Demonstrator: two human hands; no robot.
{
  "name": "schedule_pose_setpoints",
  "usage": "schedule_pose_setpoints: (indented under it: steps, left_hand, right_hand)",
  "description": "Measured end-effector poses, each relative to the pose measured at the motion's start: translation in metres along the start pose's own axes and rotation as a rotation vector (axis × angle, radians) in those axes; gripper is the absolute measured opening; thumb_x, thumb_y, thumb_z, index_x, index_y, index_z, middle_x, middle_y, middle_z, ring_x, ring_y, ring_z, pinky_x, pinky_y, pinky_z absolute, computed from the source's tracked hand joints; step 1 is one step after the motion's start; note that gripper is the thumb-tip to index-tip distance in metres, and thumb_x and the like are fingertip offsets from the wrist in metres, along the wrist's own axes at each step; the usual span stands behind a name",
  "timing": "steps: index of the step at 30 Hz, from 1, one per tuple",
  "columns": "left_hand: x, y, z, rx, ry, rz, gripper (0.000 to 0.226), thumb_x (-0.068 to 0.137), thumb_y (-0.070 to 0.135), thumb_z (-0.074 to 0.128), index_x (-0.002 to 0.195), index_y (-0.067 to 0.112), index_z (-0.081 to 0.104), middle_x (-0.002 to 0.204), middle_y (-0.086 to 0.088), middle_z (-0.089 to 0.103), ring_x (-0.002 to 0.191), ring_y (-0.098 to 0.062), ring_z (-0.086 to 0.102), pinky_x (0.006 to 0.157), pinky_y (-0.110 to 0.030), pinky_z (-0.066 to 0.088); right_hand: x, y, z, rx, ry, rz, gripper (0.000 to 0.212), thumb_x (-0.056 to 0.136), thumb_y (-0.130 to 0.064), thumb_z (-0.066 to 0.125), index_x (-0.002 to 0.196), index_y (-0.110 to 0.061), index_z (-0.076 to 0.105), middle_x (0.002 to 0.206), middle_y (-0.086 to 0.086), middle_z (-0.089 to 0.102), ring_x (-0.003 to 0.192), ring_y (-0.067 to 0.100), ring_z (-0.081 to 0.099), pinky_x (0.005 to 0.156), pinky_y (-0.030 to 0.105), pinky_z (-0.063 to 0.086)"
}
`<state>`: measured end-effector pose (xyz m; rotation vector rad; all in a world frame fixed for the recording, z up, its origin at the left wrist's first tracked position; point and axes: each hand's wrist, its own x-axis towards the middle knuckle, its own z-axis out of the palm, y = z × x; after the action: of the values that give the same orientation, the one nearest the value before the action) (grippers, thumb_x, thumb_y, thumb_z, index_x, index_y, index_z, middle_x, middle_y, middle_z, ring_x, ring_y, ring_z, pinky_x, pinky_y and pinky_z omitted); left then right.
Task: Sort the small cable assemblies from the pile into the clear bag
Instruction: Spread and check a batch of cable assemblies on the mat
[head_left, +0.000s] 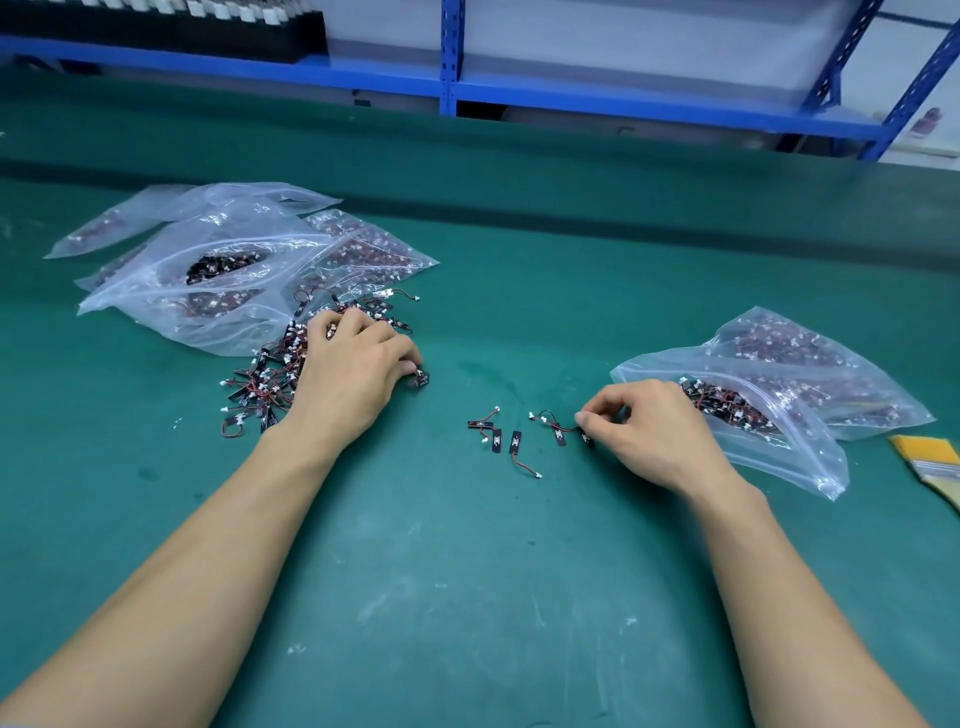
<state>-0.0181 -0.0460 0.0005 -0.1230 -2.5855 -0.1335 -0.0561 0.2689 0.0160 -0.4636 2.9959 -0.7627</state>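
Green mat (467, 571), nothing fancy. Left hand (353, 374) sits on the pile (265, 379) at the left with its fingers curled down over it; can't tell if it's actually gripping one. Right hand (649, 431) pinches the held assembly (558, 435) by its right end, just left of the clear bag (821, 467). Its wire runs left-right, white plug pointing left. A few loose assemblies (514, 441) lie between the hands, black strips mostly near-far.
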Motion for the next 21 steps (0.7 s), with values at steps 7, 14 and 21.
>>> schedule_pose_setpoints:
  steps: [7,14,21]
  left_hand:
    - [0.004,0.006,-0.015,-0.028,0.187,0.002,0.009,0.097,0.023,0.063,0.097,0.019,0.071,0.091,0.002,0.068,0.088,-0.030,0.053,0.079,-0.041,0.037]
    - [-0.004,0.010,-0.033,-0.212,0.207,-0.047,0.009,0.098,0.012,0.059,0.099,0.009,0.067,0.092,-0.003,0.064,0.086,-0.030,0.052,0.079,-0.040,0.044]
    - [-0.043,0.051,-0.046,-0.783,-0.191,-0.087,0.014,0.091,0.008,0.069,0.088,0.021,0.066,0.073,0.010,0.066,0.067,-0.008,0.061,0.068,-0.029,0.051]
  right_hand:
    - [0.000,0.000,0.001,0.014,0.005,-0.012,0.017,0.085,-0.038,0.069,0.068,-0.037,0.070,0.065,-0.028,0.064,0.068,0.000,0.059,0.070,0.033,0.054]
    - [0.000,0.002,0.001,0.036,0.018,-0.020,0.015,0.085,-0.038,0.069,0.071,-0.035,0.072,0.066,-0.028,0.064,0.066,-0.001,0.058,0.068,0.032,0.053]
    - [0.000,0.003,0.001,0.033,0.027,-0.026,0.018,0.086,-0.039,0.068,0.069,-0.036,0.070,0.069,-0.031,0.063,0.069,-0.002,0.058,0.067,0.030,0.050]
